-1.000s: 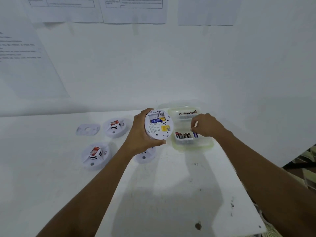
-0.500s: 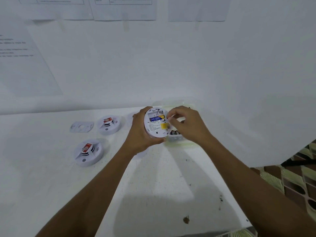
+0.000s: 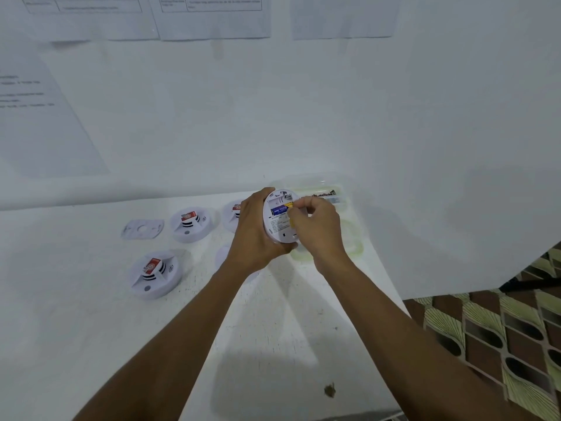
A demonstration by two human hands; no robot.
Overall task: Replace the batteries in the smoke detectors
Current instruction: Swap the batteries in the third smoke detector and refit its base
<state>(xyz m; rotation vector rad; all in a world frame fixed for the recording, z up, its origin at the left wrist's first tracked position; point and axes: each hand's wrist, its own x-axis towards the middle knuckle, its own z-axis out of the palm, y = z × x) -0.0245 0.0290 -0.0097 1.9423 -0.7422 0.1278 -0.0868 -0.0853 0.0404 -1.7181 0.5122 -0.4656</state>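
Note:
My left hand (image 3: 253, 232) grips a round white smoke detector (image 3: 277, 221) upright above the table, its back facing me. A blue battery (image 3: 278, 210) lies in its open compartment. My right hand (image 3: 315, 229) is at that compartment, fingers curled and pinching at the battery's right end. Behind my hands stands a clear plastic container (image 3: 349, 238) with several batteries (image 3: 323, 195) in it, mostly hidden by my right hand.
Two white smoke detectors (image 3: 189, 224) (image 3: 154, 273) with red labels sit on the white table (image 3: 76, 329) at left, a third (image 3: 232, 214) is partly behind my left hand. A flat mounting plate (image 3: 142, 229) lies at far left. The table's right edge drops to a patterned floor (image 3: 501, 344).
My right hand left the battery container, came to the detector's back and now works at the battery compartment. The camera view shifted slightly.

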